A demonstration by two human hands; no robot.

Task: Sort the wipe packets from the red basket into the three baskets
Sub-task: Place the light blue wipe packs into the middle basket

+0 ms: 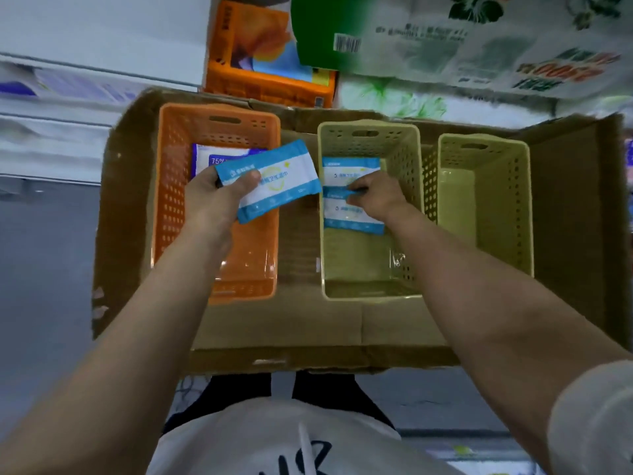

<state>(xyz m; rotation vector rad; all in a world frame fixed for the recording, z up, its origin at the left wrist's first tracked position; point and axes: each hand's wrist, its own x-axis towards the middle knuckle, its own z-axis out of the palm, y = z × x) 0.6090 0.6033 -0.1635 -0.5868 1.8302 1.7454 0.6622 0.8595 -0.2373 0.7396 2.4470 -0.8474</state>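
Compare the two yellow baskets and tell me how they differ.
The middle yellow basket holds blue-and-white wipe packets; the right yellow basket shows none. The right hand reaches into the middle basket and grips a packet there; no hand is in the right one. Both are pale yellow, perforated, with slot handles, standing on the cardboard.

Soft, even overhead light, faint shadows; wide-angle bending at the edges, blur across the packaging (479,46) at top.
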